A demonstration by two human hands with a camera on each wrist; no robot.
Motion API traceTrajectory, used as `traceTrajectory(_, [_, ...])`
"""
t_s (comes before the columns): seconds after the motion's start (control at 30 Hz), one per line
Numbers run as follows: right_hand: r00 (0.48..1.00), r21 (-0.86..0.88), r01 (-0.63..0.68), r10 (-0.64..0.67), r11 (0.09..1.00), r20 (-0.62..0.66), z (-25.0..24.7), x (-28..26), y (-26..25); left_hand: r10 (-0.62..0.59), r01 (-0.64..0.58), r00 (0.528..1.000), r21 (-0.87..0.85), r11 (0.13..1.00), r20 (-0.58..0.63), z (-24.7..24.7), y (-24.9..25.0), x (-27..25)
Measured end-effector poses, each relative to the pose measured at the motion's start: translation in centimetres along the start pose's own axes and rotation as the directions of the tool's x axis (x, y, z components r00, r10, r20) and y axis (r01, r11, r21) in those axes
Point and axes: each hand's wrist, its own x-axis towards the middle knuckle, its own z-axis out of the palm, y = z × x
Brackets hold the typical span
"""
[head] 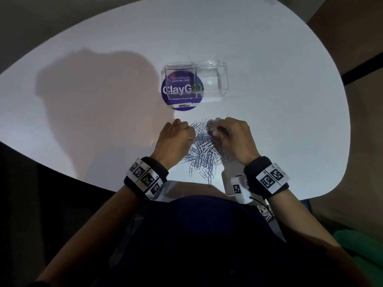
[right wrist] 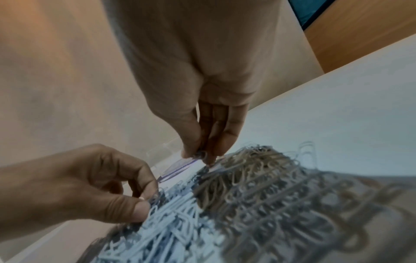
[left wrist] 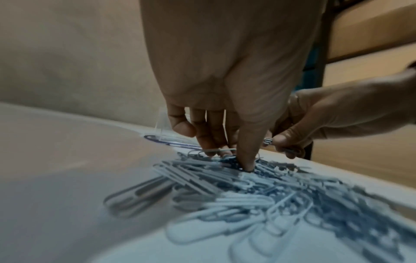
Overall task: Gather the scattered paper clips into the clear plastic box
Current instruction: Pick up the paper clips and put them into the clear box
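Head view: left hand (head: 176, 137) and right hand (head: 234, 137) curled over paper clips (head: 204, 154) heaped on white table (head: 269, 59), clear plastic box (head: 196, 81) beyond on round sticker (head: 182, 105), left wrist view: left fingers (left wrist: 202, 135) and thumb dug into pile, right wrist view: right thumb and fingers (right wrist: 231, 131) pinching clips.

Paper clips (head: 204, 150) thin wire; box (head: 209, 79) clear glossy plastic; table (head: 269, 59) smooth matt.
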Motion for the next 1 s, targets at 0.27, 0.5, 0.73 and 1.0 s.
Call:
traceTrajectory(0.27, [0.995,0.265,-0.071,0.086,0.962,-0.043,-3.3,1.9,-2.4,-0.238,0.222,0.970,-0.601,0.768,0.054,-2.5,-0.5,0.7])
traceTrajectory(0.5, [0.997,0.319,-0.016,0.038,0.948,-0.062,-4.0,5.7,-4.0,-0.222,0.238,0.966,-0.802,0.548,0.135,-5.8,-0.9,1.9])
traceTrajectory(0.73, [0.997,0.232,0.016,0.002,0.973,-0.081,-3.0,11.3,-6.0,-0.430,0.252,0.900,-0.721,0.646,-0.071,-9.2,-2.7,6.9])
traceTrajectory(1.0, [1.000,0.052,0.017,-0.016,0.999,-0.026,-1.2,14.3,-6.1,-0.409,0.315,0.889,-0.375,0.872,-0.204,-7.7,-3.6,10.3])
